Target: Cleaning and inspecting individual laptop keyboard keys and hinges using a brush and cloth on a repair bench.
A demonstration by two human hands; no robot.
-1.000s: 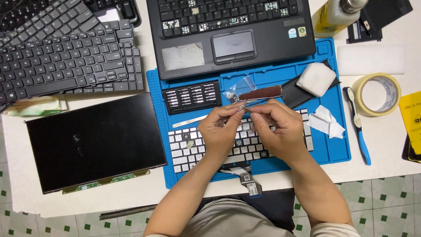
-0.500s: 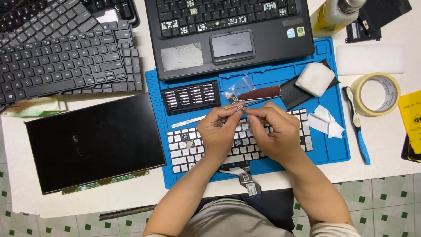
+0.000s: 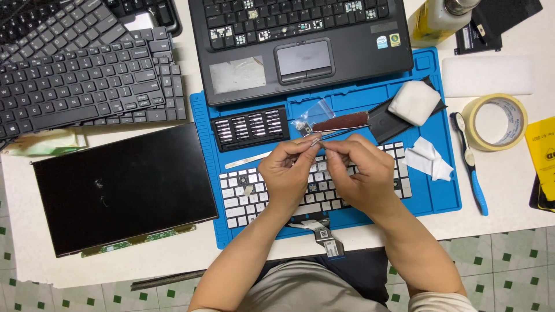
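1. A black bit case [image 3: 250, 127] lies open on the blue mat [image 3: 439, 196], near the mat's far-left corner; rows of small metal bits fill it.
2. Just right of the case, a clear plastic bag [image 3: 312, 115] lies on the mat, touching a dark reddish strip [image 3: 341, 121]. What the bag holds cannot be made out.
3. A white keyboard [image 3: 243, 196] lies along the mat's near edge, with a few keys missing; its ribbon cable [image 3: 324, 237] hangs over the bench's near edge.
4. Both hands hover above the keyboard's far edge, fingertips meeting. The left hand [image 3: 286, 170] pinches a tiny pale part [image 3: 315, 140], too small to identify.
5. The right hand [image 3: 361, 173] is closed around thin metal tweezers [image 3: 347, 132], whose tips meet the tiny part between the two hands.
6. A white pad [image 3: 413, 103] rests on a black tray [image 3: 384, 122] toward the mat's far-right corner.
7. A tape roll [image 3: 494, 122] and a blue-handled brush [image 3: 471, 167] lie on the bench beyond the mat's right edge.
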